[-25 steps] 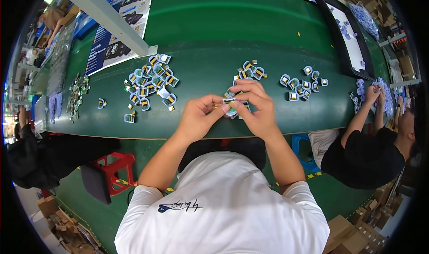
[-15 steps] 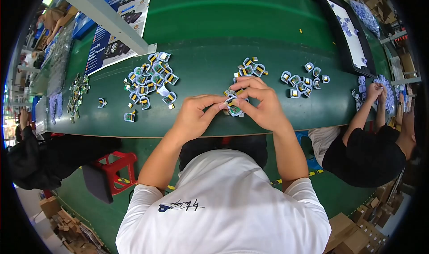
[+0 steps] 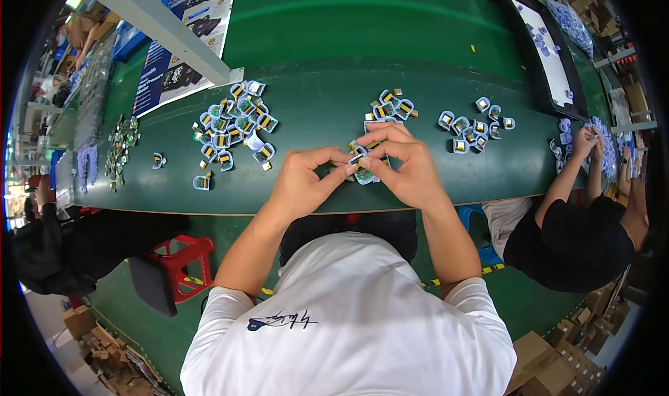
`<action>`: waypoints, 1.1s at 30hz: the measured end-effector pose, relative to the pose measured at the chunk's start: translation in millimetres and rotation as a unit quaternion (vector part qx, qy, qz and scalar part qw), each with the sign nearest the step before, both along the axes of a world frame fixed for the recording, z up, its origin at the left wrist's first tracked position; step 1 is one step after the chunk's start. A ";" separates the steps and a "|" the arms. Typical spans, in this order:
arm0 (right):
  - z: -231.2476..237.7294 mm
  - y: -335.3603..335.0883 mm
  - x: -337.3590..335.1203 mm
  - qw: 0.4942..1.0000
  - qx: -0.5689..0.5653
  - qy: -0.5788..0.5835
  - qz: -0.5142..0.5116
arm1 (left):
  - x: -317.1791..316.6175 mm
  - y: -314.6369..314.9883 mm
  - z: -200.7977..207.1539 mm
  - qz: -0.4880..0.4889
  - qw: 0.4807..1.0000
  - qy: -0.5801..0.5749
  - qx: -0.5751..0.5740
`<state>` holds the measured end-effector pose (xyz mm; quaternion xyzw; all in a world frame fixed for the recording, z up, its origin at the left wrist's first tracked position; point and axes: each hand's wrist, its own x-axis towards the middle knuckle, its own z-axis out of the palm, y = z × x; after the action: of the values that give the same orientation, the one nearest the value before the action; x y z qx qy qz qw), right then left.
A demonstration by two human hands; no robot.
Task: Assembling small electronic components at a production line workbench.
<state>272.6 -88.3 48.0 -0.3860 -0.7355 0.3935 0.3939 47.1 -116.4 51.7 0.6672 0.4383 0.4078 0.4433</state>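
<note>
Over the near part of the green table, my left hand (image 3: 304,179) and my right hand (image 3: 412,167) meet, their thumbs and fingertips pinching one small pale plastic housing (image 3: 356,158). Its details are mostly covered by the fingers. Just beneath lie other small housings with green circuit boards (image 3: 365,176), partly hidden by the hands. Beyond my right fingers sits a small group of similar housings (image 3: 391,106), with yellow-and-black parts in them. To the left spreads a larger heap of such housings (image 3: 237,121). Several housings with pale square faces (image 3: 477,128) lie to the right.
Loose circuit boards (image 3: 122,149) lie at the far left. A grey metal post (image 3: 167,30) stands beside a printed poster (image 3: 157,82). At right is a black-rimmed tray (image 3: 540,61). A co-worker (image 3: 571,236) sits at the right; a red stool (image 3: 185,264) stands at left.
The pinched housing has tilted a little, and my fingertips have shifted slightly around it. Both hands stay in nearly the same place. The piles look unchanged.
</note>
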 end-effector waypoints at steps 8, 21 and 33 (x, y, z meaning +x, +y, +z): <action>17.2 5.3 -1.4 0.979 0.192 -0.070 -0.024 | -5.5 2.5 -10.0 0.007 0.966 -0.150 -0.211; 25.5 28.7 -10.8 0.970 0.184 -0.070 0.140 | -12.7 -0.1 -9.3 0.007 0.950 -0.150 -0.274; -60.6 228.8 23.1 0.901 0.211 -0.323 -0.197 | -29.4 -6.0 -16.3 0.141 0.962 -0.108 -0.206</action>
<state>295.7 140.5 -12.7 -0.5367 -0.7974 -0.0025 0.2759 17.7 -122.4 35.4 0.4447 0.5520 0.4368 0.5538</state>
